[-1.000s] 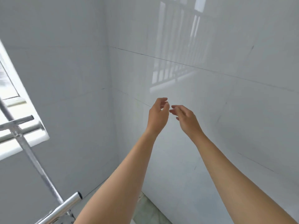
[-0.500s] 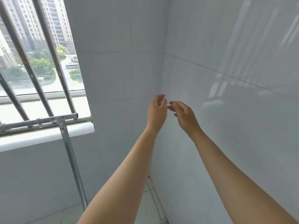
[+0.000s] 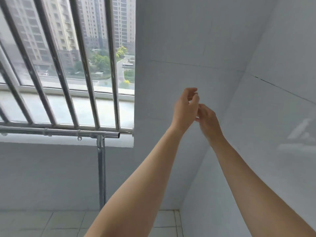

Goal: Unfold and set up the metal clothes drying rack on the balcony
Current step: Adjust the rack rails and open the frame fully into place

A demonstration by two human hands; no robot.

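Observation:
The metal drying rack stands at the left under the window, with its horizontal top bar (image 3: 59,131) running along the sill and one upright post (image 3: 101,177) going down to the floor. My left hand (image 3: 185,110) and my right hand (image 3: 207,120) are raised in front of the white corner wall, well to the right of the rack. Neither touches it. The fingers of both are loosely curled, the fingertips meet, and I see nothing held in either.
Steel window bars (image 3: 85,65) fill the upper left, with tall buildings outside. Glossy white tiled walls (image 3: 265,134) meet in a corner behind my hands. Pale floor tiles (image 3: 51,223) show at the bottom.
The view has swung left, bringing the window and the rack's top bar and post further into sight. My hands have stayed raised and have drawn together until they touch.

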